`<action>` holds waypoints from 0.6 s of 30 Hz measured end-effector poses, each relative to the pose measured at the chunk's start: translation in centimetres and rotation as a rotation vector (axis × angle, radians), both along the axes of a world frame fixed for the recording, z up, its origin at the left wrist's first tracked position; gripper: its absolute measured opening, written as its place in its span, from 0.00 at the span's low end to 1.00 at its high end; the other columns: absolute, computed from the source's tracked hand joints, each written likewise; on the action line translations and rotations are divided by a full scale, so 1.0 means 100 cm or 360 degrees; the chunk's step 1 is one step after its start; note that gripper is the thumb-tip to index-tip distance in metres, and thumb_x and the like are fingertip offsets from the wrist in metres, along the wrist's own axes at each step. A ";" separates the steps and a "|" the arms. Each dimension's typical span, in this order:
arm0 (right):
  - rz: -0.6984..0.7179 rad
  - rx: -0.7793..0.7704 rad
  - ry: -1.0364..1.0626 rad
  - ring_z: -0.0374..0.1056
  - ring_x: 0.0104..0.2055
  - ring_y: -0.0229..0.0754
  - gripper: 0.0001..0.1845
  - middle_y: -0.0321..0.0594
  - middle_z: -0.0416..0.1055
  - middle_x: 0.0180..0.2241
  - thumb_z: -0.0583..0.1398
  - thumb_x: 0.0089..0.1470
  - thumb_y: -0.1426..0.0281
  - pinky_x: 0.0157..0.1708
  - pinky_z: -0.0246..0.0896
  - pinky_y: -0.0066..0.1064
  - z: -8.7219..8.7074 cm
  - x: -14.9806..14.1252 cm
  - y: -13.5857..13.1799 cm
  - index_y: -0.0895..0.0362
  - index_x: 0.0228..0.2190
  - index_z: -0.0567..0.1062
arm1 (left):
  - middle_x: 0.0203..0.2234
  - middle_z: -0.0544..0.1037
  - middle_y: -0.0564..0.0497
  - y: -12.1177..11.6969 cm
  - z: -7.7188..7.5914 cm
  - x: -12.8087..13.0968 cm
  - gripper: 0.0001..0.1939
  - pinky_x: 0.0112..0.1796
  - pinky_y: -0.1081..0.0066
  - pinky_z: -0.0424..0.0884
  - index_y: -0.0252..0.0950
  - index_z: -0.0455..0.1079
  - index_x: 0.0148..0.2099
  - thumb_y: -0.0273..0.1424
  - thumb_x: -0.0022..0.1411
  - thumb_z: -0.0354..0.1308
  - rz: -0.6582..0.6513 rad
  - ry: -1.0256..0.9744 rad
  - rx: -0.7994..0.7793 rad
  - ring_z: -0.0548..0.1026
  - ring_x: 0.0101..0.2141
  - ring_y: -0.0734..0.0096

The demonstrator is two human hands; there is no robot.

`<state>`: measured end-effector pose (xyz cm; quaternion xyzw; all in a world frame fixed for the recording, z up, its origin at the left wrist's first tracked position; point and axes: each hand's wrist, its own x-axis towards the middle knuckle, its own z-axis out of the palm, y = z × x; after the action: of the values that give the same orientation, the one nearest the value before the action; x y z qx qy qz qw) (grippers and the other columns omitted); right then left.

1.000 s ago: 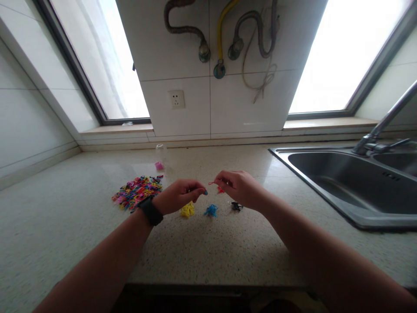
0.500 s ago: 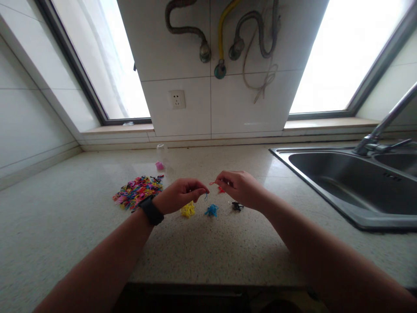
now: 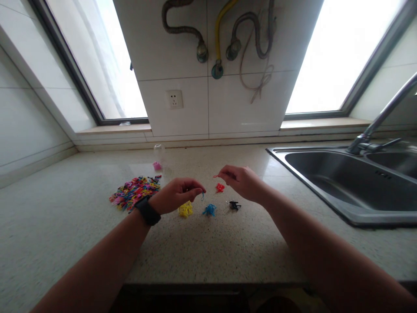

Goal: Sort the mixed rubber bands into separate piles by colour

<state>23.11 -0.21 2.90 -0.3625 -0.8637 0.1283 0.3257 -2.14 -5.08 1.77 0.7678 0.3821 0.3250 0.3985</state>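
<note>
My left hand [image 3: 177, 194] is closed in a pinch on a small blue band, held just above the blue pile [image 3: 209, 210]. A black watch sits on that wrist. My right hand [image 3: 240, 181] pinches a small red band above the counter, a little right of the red pile [image 3: 220, 187]. A yellow pile [image 3: 185, 210] lies under my left hand and a small black pile [image 3: 234, 205] lies below my right hand. A big mixed heap of coloured bands [image 3: 134, 191] spreads to the left of my left hand.
A clear jar [image 3: 159, 153] with a pink lid [image 3: 157, 165] beside it stands behind the heap. A steel sink [image 3: 345, 182] with a tap [image 3: 378, 121] takes up the right side. Windows, a wall socket and hoses are at the back.
My right hand has lifted and moved slightly right with the red band, uncovering the red pile. My left hand has dipped a little toward the blue pile with the blue band.
</note>
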 end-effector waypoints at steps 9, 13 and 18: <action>0.0341 -0.0517 0.0624 0.57 0.23 0.31 0.14 0.33 0.66 0.23 0.59 0.58 0.60 0.23 0.52 0.26 0.007 0.001 -0.001 0.59 0.36 0.76 | 0.24 0.72 0.53 0.000 0.001 -0.001 0.15 0.28 0.75 0.63 0.31 0.74 0.45 0.38 0.66 0.55 0.0005 0.0052 0.0045 0.66 0.26 0.76; 0.0485 -0.0689 0.0722 0.56 0.21 0.30 0.13 0.31 0.66 0.22 0.61 0.55 0.60 0.21 0.52 0.25 0.015 -0.002 -0.012 0.58 0.35 0.76 | 0.24 0.71 0.53 0.000 0.001 0.000 0.15 0.28 0.75 0.63 0.31 0.74 0.45 0.38 0.66 0.55 0.0004 0.0069 0.0038 0.66 0.26 0.77; 0.0552 -0.0777 0.0770 0.58 0.21 0.29 0.12 0.31 0.66 0.21 0.64 0.53 0.61 0.20 0.54 0.24 0.018 -0.005 -0.019 0.58 0.33 0.76 | 0.24 0.71 0.53 0.000 0.001 0.000 0.15 0.27 0.75 0.63 0.31 0.74 0.45 0.38 0.65 0.55 0.0001 0.0090 0.0032 0.67 0.25 0.76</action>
<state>22.60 -2.15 4.71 -0.2372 -0.7545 0.4653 0.3975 -2.13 -5.08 1.89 0.7804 0.3902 0.3072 0.3799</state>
